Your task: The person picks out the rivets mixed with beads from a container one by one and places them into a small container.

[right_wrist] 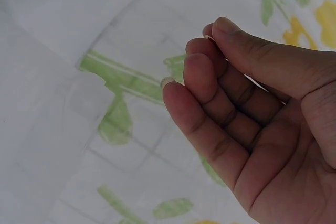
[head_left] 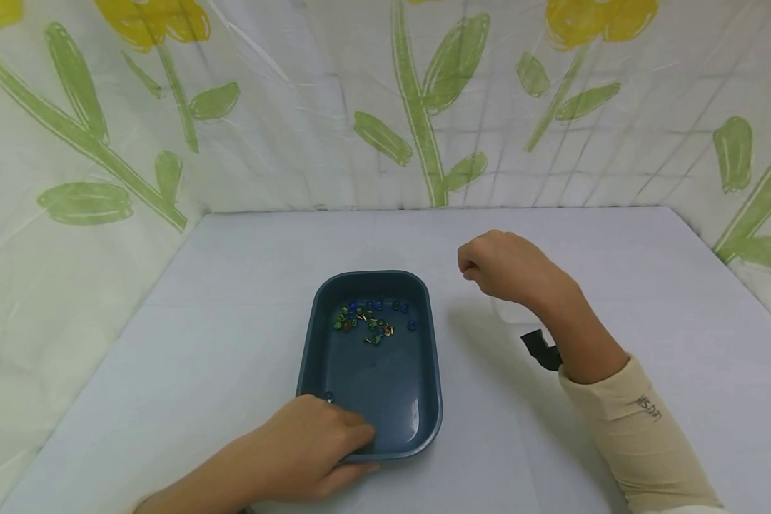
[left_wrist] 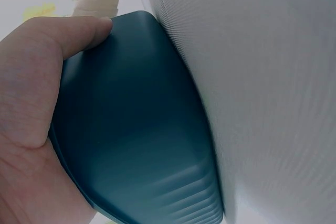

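A dark blue plastic tray [head_left: 373, 400] sits on the white table, its near-left corner gripped by my left hand [head_left: 308, 442]. In the left wrist view the thumb [left_wrist: 86, 35] presses the outside of the tray's end wall; the fingers go over the rim. Small glass beads [head_left: 379, 305], blue and green, lie with several gold-coloured metal bits [head_left: 388, 330] at the tray's far end. One clear bead [head_left: 329, 396] is beside my left hand. My right hand [head_left: 507, 268] is raised right of the tray, fingers curled, thumb against index fingertip; I cannot tell whether something small is pinched there.
Below my right hand, a clear, see-through container [head_left: 514, 312] on the table is partly hidden by the wrist. A black piece [head_left: 541, 350] shows at that wrist. White sheeting [head_left: 308, 128] painted with yellow flowers and green leaves stands behind the table and at its sides.
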`<state>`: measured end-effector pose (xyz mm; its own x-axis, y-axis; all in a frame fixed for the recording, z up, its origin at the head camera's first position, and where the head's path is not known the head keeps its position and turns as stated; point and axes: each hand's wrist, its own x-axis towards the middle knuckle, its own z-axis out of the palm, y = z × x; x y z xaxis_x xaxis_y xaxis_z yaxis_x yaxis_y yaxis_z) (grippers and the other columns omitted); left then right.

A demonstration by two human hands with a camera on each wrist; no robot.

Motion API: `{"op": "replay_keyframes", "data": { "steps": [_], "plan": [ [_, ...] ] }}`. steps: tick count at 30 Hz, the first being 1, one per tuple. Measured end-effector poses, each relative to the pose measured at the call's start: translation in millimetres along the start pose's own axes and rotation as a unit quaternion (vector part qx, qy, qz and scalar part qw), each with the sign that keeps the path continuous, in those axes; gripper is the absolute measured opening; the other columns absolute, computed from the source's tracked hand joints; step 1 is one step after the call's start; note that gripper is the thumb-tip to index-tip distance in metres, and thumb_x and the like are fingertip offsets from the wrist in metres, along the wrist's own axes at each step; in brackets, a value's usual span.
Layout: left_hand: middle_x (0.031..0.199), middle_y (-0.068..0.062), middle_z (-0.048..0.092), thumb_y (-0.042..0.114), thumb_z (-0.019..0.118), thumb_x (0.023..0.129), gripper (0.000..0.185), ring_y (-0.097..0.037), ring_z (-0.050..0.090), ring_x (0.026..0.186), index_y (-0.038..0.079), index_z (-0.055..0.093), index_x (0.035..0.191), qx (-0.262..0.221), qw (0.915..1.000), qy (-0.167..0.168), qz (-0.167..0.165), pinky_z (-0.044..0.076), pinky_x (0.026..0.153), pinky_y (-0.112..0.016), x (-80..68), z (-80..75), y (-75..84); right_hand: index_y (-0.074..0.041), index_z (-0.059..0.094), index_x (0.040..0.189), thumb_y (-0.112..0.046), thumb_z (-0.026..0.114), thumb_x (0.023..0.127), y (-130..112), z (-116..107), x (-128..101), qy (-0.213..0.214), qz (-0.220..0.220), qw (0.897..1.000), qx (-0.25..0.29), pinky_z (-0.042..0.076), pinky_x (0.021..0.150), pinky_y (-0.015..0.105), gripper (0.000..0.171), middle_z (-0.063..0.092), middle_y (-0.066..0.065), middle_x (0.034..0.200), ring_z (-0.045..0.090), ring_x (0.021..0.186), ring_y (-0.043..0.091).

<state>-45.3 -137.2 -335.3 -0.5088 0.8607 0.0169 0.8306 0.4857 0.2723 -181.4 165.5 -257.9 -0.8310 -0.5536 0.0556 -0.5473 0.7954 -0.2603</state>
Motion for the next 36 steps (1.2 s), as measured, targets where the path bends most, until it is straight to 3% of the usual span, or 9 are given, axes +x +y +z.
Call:
{"op": "replay_keyframes", "data": {
  "steps": [36],
  "plan": [
    [0.062, 0.021, 0.037, 0.042, 0.054, 0.102, 0.032, 0.006, 0.030, 0.051, 0.022, 0.058, 0.076, 0.000, 1.0000, 0.000, 0.002, 0.024, 0.046, -0.012, 0.4, -0.7, 0.4, -0.010, 0.062, 0.075, 0.005, 0.058, 0.093, 9.9, -2.4, -0.6, -0.011, 0.023, 1.000, 0.000, 0.038, 0.063, 0.035, 0.024, 0.056, 0.002, 0.075, 0.048, 0.069, 0.019]
  ]
}}
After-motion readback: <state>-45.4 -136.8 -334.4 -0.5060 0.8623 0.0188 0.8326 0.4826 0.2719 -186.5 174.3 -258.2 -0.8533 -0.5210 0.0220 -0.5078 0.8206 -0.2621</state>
